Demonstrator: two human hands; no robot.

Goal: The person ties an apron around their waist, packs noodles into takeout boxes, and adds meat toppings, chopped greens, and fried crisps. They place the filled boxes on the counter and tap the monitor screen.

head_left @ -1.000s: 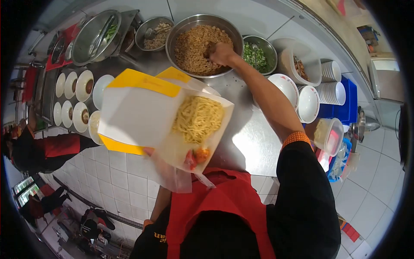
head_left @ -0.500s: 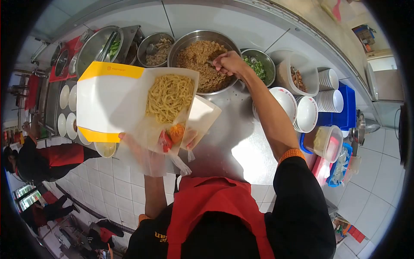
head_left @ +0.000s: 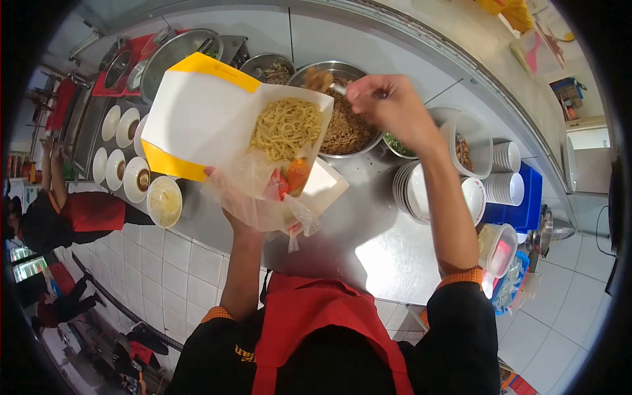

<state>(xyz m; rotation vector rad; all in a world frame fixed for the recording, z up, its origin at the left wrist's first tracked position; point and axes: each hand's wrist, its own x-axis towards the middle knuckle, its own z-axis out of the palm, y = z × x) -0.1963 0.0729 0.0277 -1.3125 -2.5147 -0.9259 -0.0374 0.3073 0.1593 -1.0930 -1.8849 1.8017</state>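
Showing, at left, a blank white panel (head_left: 197,115) edged by yellow flaps (head_left: 174,163), on an open takeaway box (head_left: 328,110) held above the steel counter (head_left: 388,220). Gripping the box's near edge with the left hand (head_left: 227,193) — partly veiled by translucent plastic (head_left: 257,216). Carrying, in the right half, a compact, pale-yellow tangle of noodles (head_left: 286,130) and, just below, red and orange packets (head_left: 297,176). Farther right, pinching a spoon (head_left: 339,89) in the narrowed right hand (head_left: 392,108) — bearing brown mince (head_left: 319,80), blurring slightly, and overlapping in view the steel bowl (head_left: 363,151) of similar mince.
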